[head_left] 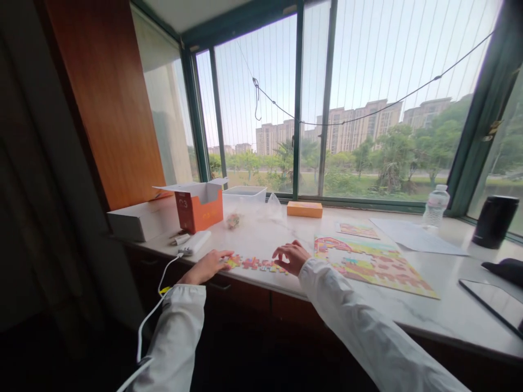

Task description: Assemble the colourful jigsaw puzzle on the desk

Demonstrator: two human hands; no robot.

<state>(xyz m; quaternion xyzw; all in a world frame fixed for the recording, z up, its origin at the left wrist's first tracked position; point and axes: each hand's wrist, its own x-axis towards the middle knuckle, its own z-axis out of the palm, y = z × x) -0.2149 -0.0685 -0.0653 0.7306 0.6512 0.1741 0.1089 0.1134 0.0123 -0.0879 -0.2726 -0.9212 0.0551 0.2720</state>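
Observation:
Loose jigsaw puzzle pieces [251,263] in yellow, red and pink lie in a strip along the front edge of the marble-look counter. My left hand [209,265] rests at the strip's left end, its fingers stretched out and touching the pieces there. Over the right end hovers my right hand [292,257], with fingers bent and apart; nothing shows between them. Just right of it lies a partly filled puzzle board [384,267], with a pale gap in its left part. A small picture card [358,230] sits behind the board.
At the left stand an orange-and-white box [200,209] and a white power strip [196,243]. Farther back are a clear plastic tub [245,194] and an orange box [304,209]. On the right are a water bottle [436,206], a black cylinder [495,222] and a tablet [494,305].

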